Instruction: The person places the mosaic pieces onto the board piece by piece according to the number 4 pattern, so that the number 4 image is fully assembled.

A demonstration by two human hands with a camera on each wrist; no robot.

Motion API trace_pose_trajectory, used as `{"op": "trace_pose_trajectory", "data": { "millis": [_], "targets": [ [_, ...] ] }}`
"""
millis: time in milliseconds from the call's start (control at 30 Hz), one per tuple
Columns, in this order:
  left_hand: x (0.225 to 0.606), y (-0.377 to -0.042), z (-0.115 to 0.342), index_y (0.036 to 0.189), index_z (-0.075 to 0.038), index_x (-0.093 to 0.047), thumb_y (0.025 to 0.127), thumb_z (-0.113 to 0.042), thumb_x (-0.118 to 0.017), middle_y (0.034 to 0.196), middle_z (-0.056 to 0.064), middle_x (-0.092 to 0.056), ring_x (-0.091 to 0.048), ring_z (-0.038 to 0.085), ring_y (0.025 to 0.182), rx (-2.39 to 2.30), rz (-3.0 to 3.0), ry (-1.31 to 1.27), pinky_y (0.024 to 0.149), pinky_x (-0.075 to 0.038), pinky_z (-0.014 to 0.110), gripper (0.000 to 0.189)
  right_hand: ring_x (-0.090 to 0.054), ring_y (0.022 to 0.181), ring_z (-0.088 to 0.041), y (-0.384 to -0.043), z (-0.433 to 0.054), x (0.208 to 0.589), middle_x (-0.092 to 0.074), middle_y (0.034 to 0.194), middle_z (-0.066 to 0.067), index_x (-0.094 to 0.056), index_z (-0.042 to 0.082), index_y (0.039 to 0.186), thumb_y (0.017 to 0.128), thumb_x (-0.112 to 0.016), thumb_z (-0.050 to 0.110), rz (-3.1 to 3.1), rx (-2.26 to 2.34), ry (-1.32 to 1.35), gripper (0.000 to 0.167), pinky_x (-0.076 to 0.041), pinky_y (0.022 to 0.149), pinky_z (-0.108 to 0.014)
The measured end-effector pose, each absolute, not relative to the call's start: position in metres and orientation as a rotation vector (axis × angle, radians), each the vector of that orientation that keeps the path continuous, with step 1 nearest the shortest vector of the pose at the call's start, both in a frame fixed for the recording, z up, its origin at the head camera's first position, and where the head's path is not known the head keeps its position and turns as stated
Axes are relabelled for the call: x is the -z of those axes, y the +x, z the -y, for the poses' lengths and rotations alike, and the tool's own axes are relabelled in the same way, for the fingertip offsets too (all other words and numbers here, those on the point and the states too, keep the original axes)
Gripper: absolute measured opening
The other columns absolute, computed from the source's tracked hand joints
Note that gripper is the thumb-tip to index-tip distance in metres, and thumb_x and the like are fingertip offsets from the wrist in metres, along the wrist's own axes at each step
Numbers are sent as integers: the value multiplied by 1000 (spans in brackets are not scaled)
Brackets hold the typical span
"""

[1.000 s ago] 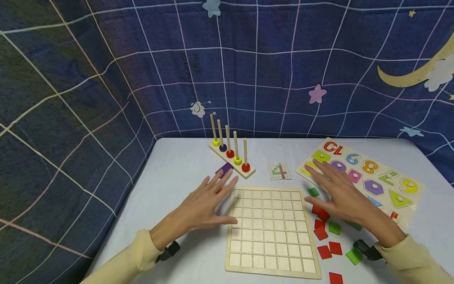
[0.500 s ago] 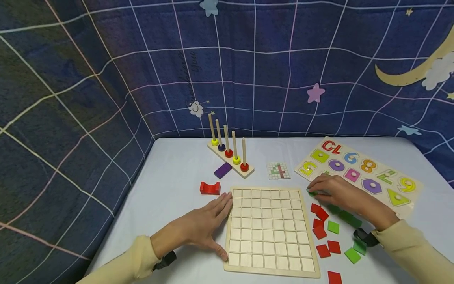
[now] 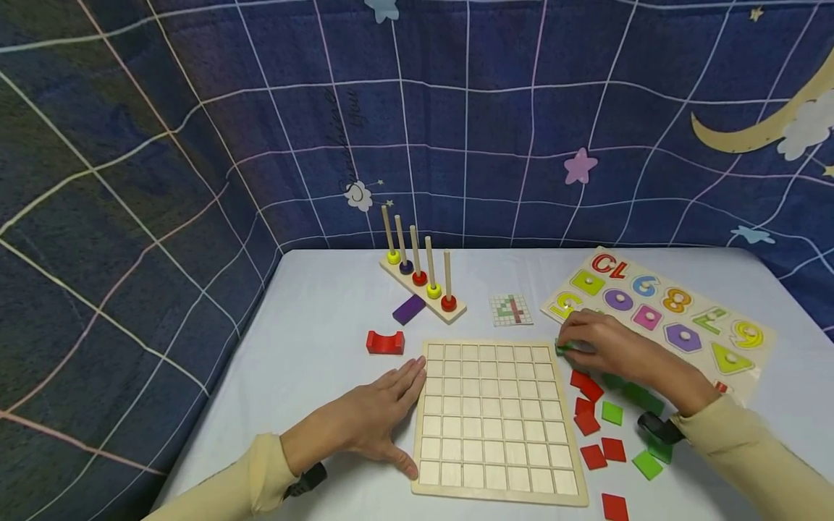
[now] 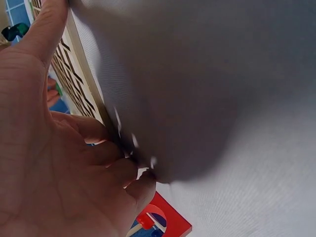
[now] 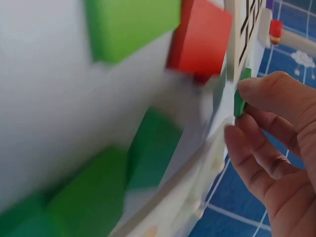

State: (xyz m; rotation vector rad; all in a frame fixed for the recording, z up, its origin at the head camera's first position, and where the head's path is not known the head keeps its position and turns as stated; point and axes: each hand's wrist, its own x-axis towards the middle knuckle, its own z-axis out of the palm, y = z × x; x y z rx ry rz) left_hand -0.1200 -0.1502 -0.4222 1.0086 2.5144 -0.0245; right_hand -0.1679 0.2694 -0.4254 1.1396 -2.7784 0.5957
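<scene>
Right hand (image 3: pixel 609 349): thumb and fingers nearly together, green tile (image 5: pixel 239 104) pinched at tips. Left hand (image 3: pixel 371 417): fingers extended, touching grid board (image 3: pixel 498 416), which lies between both hands' fingers.

White-covered table (image 3: pixel 313 297) before dark blue fabric backdrop (image 3: pixel 498 119) at far and left sides, wavy pale grid lines (image 3: pixel 466 116), pink star (image 3: pixel 580 166), yellow moon (image 3: pixel 749 137) and white cloud (image 3: pixel 808 124) at right, soft shadows (image 4: pixel 197 123) on its top.
</scene>
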Motion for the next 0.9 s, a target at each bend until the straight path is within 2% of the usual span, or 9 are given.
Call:
{"op": "trace_pose_trajectory", "data": {
  "millis": [133, 233, 400, 533, 633, 767, 900],
  "targets": [
    [421, -122, 150, 172, -4, -13, 71, -86, -78, 183, 11, -5, -13, 24, 170, 59, -2510, 1023, 137, -23, 39, 146, -63, 86, -16, -175, -254, 429, -69, 101, -2, -79, 11, 97, 83, -87, -3, 2639, -641, 1263, 21, -62, 71, -29],
    [421, -122, 150, 171, -2, -14, 71, -85, -79, 183, 13, -6, -14, 25, 170, 65, -2510, 1044, 137, -24, 39, 145, -61, 84, -17, -179, -241, 432, -68, 100, -4, -78, 10, 96, 84, -87, -4, 2598, -678, 1326, 20, -59, 68, -27],
    [421, -121, 150, 171, -2, -14, 71, -85, -79, 183, 14, -5, -14, 25, 170, 55, -2510, 1045, 137, -23, 39, 145, -58, 86, -15, -184, -217, 433, -68, 97, -4, -78, 9, 95, 86, -83, -7, 2566, -687, 1400, 18, -58, 69, -28],
    [422, -121, 150, 172, -3, -13, 71, -86, -79, 183, 13, -4, -13, 25, 170, 61, -2509, 1035, 137, -23, 39, 146, -60, 87, -13, -185, -200, 433, -69, 97, -5, -79, 8, 95, 88, -83, -5, 2587, -643, 1421, 14, -61, 79, -35],
    [421, -121, 149, 172, -3, -13, 71, -85, -79, 183, 13, -4, -12, 25, 170, 62, -2508, 1031, 137, -23, 39, 146, -64, 87, -15, -186, -193, 434, -70, 97, -6, -80, 6, 94, 88, -83, -4, 2597, -640, 1426, 13, -62, 81, -37],
    [421, -121, 148, 172, -4, -12, 70, -85, -79, 183, 12, -3, -11, 24, 171, 61, -2506, 1017, 138, -22, 39, 146, -68, 87, -18, -187, -188, 435, -71, 96, -8, -81, 4, 92, 86, -84, -6, 2594, -663, 1412, 13, -63, 74, -30],
    [421, -121, 148, 172, -4, -12, 70, -85, -80, 183, 12, -3, -11, 24, 171, 58, -2503, 1007, 138, -22, 39, 146, -70, 87, -19, -186, -187, 436, -71, 95, -8, -82, 4, 92, 85, -85, -6, 2595, -665, 1393, 13, -63, 75, -30]
  ]
}}
